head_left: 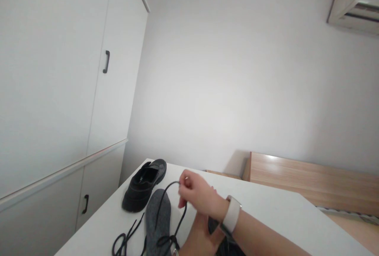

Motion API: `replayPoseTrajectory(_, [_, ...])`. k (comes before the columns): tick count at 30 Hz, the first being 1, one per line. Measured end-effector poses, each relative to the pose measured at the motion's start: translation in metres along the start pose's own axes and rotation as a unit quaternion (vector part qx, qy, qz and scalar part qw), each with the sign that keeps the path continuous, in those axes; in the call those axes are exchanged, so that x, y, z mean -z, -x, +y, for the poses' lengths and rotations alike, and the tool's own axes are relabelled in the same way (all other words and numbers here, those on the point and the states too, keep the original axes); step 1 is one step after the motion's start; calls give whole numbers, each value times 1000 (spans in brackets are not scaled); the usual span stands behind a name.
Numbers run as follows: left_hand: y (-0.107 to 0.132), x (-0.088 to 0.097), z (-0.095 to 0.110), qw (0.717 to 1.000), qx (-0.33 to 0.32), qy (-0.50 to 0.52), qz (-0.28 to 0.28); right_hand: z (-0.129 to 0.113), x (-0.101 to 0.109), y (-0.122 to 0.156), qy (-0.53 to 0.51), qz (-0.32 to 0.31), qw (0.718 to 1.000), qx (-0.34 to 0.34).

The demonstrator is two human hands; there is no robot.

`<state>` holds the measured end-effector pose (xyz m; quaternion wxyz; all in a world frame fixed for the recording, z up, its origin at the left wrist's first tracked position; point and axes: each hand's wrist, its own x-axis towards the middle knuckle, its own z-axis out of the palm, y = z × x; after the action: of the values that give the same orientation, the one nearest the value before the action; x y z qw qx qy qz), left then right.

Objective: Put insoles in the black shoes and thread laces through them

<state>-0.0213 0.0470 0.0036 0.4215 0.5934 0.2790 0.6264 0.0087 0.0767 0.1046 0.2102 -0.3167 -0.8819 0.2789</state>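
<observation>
My right hand (194, 191), wearing a pale watch band (231, 213) at the wrist, is raised with its fingers pinched on a black shoelace (166, 191). The lace loops down from the fingers to a loose tangle over a grey felt insole (154, 212). Below and partly behind the right wrist, my left hand (199, 234) is closed against a black shoe (229, 247) at the bottom edge. Most of that shoe is hidden by my arms or cut off by the frame. Left of the insole lies another black lace (122, 242).
A second black shoe (140, 189) stands on the white table (266, 204) near its far left corner. White cabinets (59, 70) rise on the left. A wooden panel (296, 171) is behind the table at right, and an air conditioner (357, 9) hangs high on the wall.
</observation>
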Motion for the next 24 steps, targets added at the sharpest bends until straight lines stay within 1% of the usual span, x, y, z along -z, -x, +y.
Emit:
replayPoseTrajectory(2, [-10, 5, 12, 996, -5, 86, 29, 10, 30, 11, -80, 65, 995, -7])
replayPoseTrajectory(4, [-20, 13, 30, 976, -4, 202, 85, 25, 51, 25, -136, 112, 984, -8])
replayPoseTrajectory(5, [-24, 17, 40, 962, 4, 250, 111, 34, 58, 34, -156, 125, 980, -10])
replayPoseTrajectory(6, [-28, 22, 48, 949, 17, 292, 121, 44, 62, 42, -170, 130, 977, -14])
replayPoseTrajectory(7, [-31, 26, 55, 939, 35, 321, 118, 54, 64, 51, -181, 129, 975, -21])
replayPoseTrajectory(9, [-35, 32, 63, 928, 57, 349, 119, 75, 63, 66, -194, 115, 974, -34])
replayPoseTrajectory(12, [-36, 37, 63, 911, 113, 372, 139, 100, 54, 82, -205, 100, 973, -42])
replayPoseTrajectory(15, [-34, 40, 59, 889, 171, 393, 162, 113, 44, 90, -223, 102, 968, -48])
replayPoseTrajectory(17, [-33, 41, 59, 885, 188, 400, 147, 113, 39, 93, -226, 105, 967, -55])
replayPoseTrajectory(19, [-33, 42, 59, 882, 203, 406, 125, 107, 37, 95, -201, 96, 973, -52])
replayPoseTrajectory(22, [-35, 39, 58, 880, 217, 410, 106, 93, 39, 96, -143, 49, 988, -31])
replayPoseTrajectory(24, [-35, 36, 56, 878, 224, 411, 103, 87, 43, 96, -169, 28, 985, -26])
